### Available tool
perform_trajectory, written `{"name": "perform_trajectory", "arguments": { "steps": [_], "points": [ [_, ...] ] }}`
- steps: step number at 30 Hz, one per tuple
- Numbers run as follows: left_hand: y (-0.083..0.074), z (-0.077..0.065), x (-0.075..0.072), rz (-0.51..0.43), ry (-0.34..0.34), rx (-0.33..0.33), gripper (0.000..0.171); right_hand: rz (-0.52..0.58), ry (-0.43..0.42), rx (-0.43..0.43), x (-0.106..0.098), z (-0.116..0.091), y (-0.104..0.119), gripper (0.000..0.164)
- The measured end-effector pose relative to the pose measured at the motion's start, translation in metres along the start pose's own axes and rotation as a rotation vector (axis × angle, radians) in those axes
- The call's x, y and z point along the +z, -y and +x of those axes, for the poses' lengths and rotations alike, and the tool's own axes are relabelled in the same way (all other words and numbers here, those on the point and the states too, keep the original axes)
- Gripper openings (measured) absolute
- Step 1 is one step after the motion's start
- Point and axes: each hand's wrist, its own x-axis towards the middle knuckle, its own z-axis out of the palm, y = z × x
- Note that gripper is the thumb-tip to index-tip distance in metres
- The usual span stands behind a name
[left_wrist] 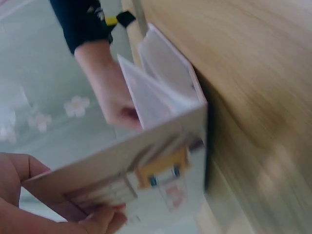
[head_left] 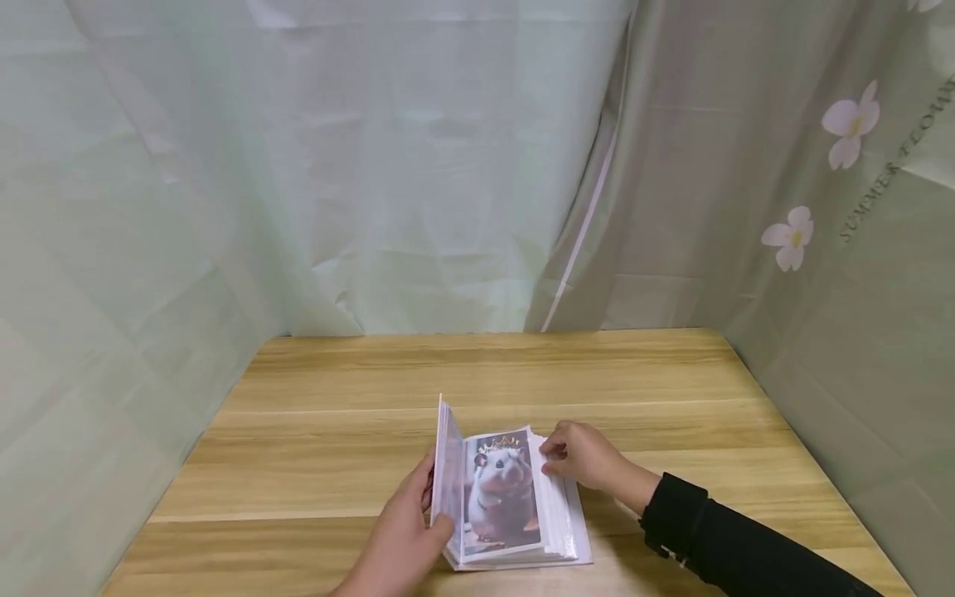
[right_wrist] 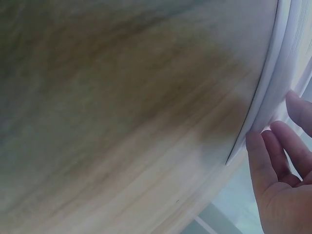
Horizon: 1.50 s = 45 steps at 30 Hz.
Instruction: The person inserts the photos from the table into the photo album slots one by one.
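Note:
A small photo album (head_left: pixel 584 547) lies open on the wooden table, its front cover and some leaves standing nearly upright on the left. The photo (head_left: pixel 501 497) on its right-hand page shows a white, mouse-like animal with a gold crown. My left hand (head_left: pixel 406 526) grips the raised cover, thumb on one side and fingers on the other. A cartoon drawing decorates the cover's outer face (left_wrist: pixel 161 170) in the left wrist view. At the album's right edge, my right hand (head_left: pixel 585 456) has curled fingers and pinches a page edge (left_wrist: pixel 141 92); the fingertips are partly hidden.
The wooden table (head_left: pixel 328 464) spreads around the album on every side. Pale green curtains (head_left: pixel 448 166) hang behind it and along both sides, with white flowers (head_left: pixel 789 239) printed on the right one.

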Motion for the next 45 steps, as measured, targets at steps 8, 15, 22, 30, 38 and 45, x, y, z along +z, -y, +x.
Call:
{"name": "perform_trajectory", "arguments": {
  "steps": [8,15,22,30,38,45],
  "points": [
    [0.0,0.005,0.04,0.456,0.052,0.223,0.085,0.004,-0.036,-0.015,0.003,-0.002,0.002,0.021],
    [0.011,0.011,0.062,0.66,0.132,0.356,0.082,-0.016,-0.056,-0.007,0.002,-0.001,0.0,0.023],
    [0.018,0.012,0.074,0.821,0.19,0.394,0.083,0.008,-0.026,0.038,0.001,0.001,-0.003,0.025],
    [0.021,0.015,0.076,0.878,0.182,0.487,0.08,0.045,0.004,0.072,0.0,0.0,-0.004,0.025],
    [0.021,0.02,0.081,0.908,0.269,0.455,0.084,0.05,0.028,0.068,-0.006,-0.005,-0.008,0.018],
    [0.024,0.021,0.089,0.989,0.277,0.447,0.087,0.038,0.04,0.07,-0.011,-0.007,-0.002,0.018]
  ]
}}
